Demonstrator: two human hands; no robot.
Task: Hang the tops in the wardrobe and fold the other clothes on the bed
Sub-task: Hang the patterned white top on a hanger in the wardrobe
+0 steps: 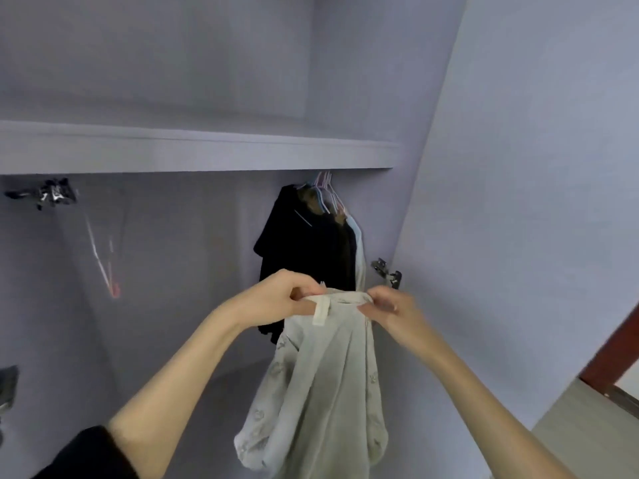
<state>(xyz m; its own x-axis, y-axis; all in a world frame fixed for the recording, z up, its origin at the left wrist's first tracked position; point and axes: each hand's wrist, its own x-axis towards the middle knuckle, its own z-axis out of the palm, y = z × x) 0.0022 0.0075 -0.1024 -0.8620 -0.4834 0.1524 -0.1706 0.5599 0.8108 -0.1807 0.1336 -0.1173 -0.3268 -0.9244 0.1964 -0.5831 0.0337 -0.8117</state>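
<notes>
left hand (276, 299), right hand (390, 305), gripping beige top (328, 375), blank tag (320, 311)

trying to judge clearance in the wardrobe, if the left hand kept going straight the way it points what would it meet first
Most likely the black top hanging just beyond it. The left hand, holding the pale top by its collar, points up and right toward it. Depth is unclear from this one view.

Both bare forearms reach up and forward, converging on the neckline of a pale top (321, 375). The left hand (276, 299) sits at the left end of that neckline, fingers curled and pinching the fabric. The right hand (390, 307) sits at the right end, fingers likewise curled and pinching; a dark sleeve (90, 454) covers the left upper arm.
</notes>
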